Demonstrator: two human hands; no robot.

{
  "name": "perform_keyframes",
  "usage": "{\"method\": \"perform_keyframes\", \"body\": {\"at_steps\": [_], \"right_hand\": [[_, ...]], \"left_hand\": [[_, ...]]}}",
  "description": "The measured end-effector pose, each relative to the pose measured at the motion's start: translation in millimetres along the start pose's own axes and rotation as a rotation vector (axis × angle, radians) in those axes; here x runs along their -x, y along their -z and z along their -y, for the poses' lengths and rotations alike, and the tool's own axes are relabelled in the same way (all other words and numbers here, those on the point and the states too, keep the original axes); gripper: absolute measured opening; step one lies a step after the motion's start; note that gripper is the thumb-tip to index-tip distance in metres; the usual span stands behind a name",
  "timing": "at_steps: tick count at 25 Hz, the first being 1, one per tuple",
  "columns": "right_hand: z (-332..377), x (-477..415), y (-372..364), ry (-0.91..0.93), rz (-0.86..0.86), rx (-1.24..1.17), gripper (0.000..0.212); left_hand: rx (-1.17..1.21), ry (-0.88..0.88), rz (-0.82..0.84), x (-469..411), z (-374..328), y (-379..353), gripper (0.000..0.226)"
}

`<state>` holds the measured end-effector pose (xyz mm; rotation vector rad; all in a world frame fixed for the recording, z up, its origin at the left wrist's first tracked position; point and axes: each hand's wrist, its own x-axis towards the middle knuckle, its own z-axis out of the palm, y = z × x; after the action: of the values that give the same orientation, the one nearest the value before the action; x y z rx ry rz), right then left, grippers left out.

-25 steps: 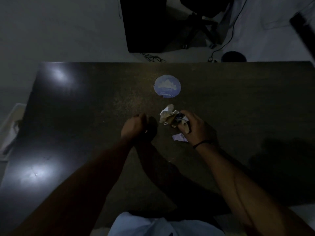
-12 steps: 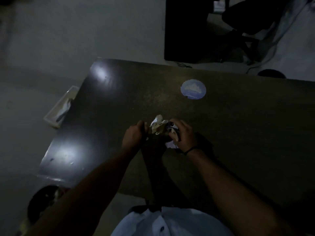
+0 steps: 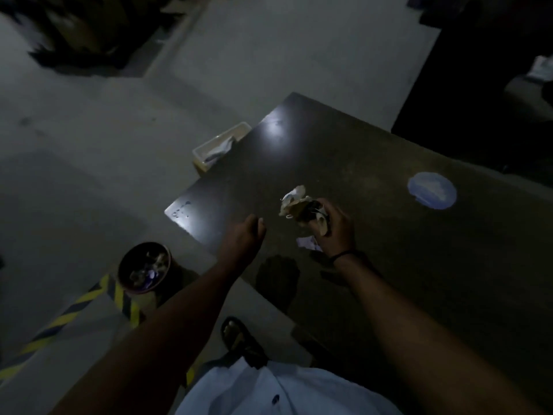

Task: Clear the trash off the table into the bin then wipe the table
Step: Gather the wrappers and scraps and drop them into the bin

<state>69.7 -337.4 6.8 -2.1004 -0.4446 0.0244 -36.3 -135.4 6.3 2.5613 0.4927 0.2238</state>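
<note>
Evidently midway: the right hand grips a crumpled trash wad above the counter; the left hand hangs loosely curled, empty; the bin beside it is part-filled; a paper scrap lies uncollected; wiping not begun.

1. Table: dark top, laminate or polished wood, honestly can't tell which. It's smooth and glossy enough to throw white glare at both left corners, with a fine dusty speckle across the middle.
2. Wad of trash in the right hand: pale crumpled paper, matt, with some darker crinkly wrapper mixed in.
3. Round blue disc on the right: flat and matt, looks like paper or card.
4. Floor: grey, smooth, dull sheen.
5. Tray on the floor: white, looks like plastic.
6. Shirt: white cloth, soft-looking.
</note>
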Motion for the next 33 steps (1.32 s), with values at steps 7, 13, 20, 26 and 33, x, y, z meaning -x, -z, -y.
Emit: {"method": "perform_keyframes", "body": {"at_steps": [7,13,20,26,33], "right_hand": [[65,-27,-112,0.169,0.168,0.024,0.039],[142,-33,-254,0.206,0.289,0.004,0.037],[218,-24,-399,0.273,0.442,-0.024,0.035],[240,-36,-493,0.348,0.634,0.078,0.031],[213,-75,-628,0.291,0.937,0.226,0.034]], "left_hand": [[0.046,0.087,-0.128,-2,105,62,0.032],[0.068,0.187,-0.111,0,246,121,0.035],[-0.038,0.354,-0.195,18,391,194,0.033],[0.027,0.553,-0.204,38,471,197,0.034],[0.24,0.925,-0.13,16,557,169,0.036]]}}
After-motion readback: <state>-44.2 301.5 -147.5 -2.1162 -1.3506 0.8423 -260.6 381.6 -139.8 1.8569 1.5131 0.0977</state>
